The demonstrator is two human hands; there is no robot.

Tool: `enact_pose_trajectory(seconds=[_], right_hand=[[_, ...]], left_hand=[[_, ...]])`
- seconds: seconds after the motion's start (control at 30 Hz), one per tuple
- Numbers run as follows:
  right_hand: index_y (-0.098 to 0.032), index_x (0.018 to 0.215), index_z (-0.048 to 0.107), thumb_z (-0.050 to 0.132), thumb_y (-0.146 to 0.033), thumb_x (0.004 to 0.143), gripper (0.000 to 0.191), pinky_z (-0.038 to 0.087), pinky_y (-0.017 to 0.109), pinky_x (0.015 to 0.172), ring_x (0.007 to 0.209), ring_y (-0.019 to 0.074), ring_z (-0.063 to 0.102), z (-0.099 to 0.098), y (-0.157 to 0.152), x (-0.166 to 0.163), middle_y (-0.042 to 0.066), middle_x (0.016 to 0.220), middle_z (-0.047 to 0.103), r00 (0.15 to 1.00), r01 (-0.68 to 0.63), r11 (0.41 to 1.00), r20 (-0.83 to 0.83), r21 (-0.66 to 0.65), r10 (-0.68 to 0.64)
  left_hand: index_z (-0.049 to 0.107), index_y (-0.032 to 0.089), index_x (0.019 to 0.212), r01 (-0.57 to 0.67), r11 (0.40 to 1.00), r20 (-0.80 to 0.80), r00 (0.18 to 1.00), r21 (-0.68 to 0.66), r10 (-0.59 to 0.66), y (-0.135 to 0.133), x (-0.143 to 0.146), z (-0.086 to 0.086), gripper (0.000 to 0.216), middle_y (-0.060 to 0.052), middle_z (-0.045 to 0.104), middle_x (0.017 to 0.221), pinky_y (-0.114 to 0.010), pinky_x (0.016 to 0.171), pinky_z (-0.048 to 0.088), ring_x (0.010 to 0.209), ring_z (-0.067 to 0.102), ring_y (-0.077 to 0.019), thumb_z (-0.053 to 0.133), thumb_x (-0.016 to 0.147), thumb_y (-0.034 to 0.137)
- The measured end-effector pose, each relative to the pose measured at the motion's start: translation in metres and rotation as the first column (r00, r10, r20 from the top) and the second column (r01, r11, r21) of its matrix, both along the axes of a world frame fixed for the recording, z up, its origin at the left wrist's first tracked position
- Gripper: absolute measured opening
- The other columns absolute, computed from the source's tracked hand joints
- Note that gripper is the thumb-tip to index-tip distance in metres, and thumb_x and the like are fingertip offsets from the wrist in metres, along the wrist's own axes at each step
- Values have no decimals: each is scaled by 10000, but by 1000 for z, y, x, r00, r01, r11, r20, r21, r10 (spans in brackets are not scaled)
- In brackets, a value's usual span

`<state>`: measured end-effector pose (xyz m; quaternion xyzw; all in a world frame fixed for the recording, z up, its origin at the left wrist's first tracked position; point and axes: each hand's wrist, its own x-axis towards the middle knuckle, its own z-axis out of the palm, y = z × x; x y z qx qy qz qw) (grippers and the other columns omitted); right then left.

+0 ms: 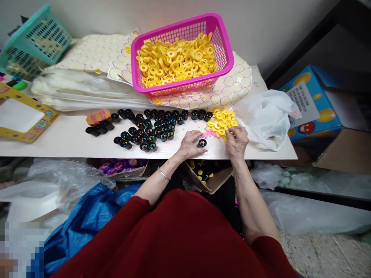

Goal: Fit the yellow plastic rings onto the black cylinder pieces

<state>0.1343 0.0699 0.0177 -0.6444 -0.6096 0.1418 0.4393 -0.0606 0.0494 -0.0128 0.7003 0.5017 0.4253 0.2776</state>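
My left hand (189,144) rests near the front edge of the white table (58,143), fingers curled around a small black cup (202,143) that stands upright. My right hand (237,141) sits just right of it, fingertips pinched at the edge of a loose pile of yellow rings (222,119). Tiny pink beads (210,133) lie scattered between the pile and the cup. Many more black cups (150,127), some with coloured beads inside, stand in a cluster to the left.
A pink basket (223,42) full of yellow rings sits at the back on sticker sheets (95,54). A teal basket (34,42) is at far left, a white plastic bag (266,116) at right. Open cardboard boxes (214,181) are below the table edge.
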Motion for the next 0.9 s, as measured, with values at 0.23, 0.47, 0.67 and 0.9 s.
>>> enact_pose_trajectory(seconds=[0.23, 0.47, 0.67, 0.9], right_hand=[[-199, 675, 604, 732, -407, 577, 264, 412, 261, 525, 508, 92, 451, 16, -24, -9, -45, 589, 514, 670, -208, 963, -742, -171, 13], [-187, 749, 661, 756, -322, 574, 240, 432, 246, 509, 496, 84, 488, 28, -65, -33, -37, 603, 589, 645, -393, 885, -761, -249, 72], [-192, 983, 650, 634, -270, 702, 292, 466, 277, 607, 679, 137, 545, 27, -91, -50, 31, 861, 616, 877, -449, 868, -293, -214, 381], [-200, 995, 621, 533, -306, 822, 221, 461, 302, 646, 706, 171, 543, 25, -77, -54, 47, 840, 579, 933, -354, 933, 48, -60, 357]], left_hand=[[690, 163, 859, -113, 988, 442, 885, -103, 147, -21, 8, 34, 364, -57, 651, 830, -297, 713, 472, 756, 570, -139, 655, 742, 506], [691, 113, 661, 321, 761, 648, 743, -564, 168, -46, 20, 60, 398, 6, 589, 579, -220, 550, 428, 535, 514, -72, 775, 575, 493], [694, 100, 589, 109, 743, 618, 641, -660, 455, -59, 22, 54, 338, 20, 550, 470, -194, 455, 308, 445, 410, -37, 815, 496, 402], [700, 113, 657, 27, 833, 665, 617, -552, 420, -54, 19, 53, 331, -6, 623, 613, -217, 586, 435, 578, 516, -79, 735, 627, 441]])
